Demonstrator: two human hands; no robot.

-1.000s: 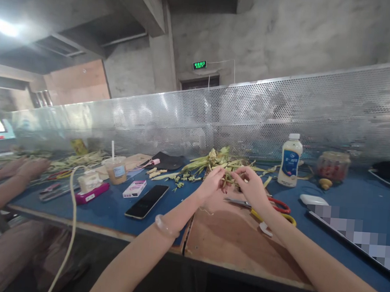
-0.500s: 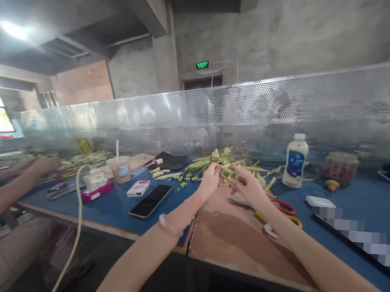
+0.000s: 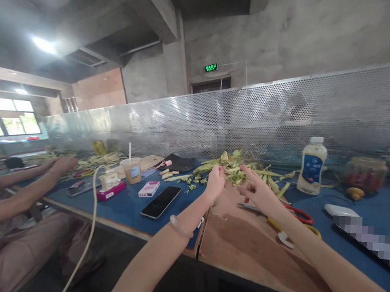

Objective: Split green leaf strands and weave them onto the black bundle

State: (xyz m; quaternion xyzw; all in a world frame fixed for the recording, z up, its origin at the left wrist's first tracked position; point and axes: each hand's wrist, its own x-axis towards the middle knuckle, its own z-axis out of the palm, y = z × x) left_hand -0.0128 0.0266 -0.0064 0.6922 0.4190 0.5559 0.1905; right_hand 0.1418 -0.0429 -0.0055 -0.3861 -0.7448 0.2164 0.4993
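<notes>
Gripping something or nothing, we cannot tell, our left hand (image 3: 215,183) curls by the stalks (image 3: 235,174), our right hand (image 3: 257,191) loosely parted.

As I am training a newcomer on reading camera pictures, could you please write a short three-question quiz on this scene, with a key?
1. Multiple choice: as the camera sees it, what stands to the right of the central heap of plant stems?
A) cup with a straw
B) white-capped bottle
C) pink-and-white box

2. True or false: the dark phone lies on the blue tabletop.

3. Fill in: the pale bracelet is worn on the same arm as the wearer's ___ hand.

Key: 1. B; 2. True; 3. left hand.
</notes>
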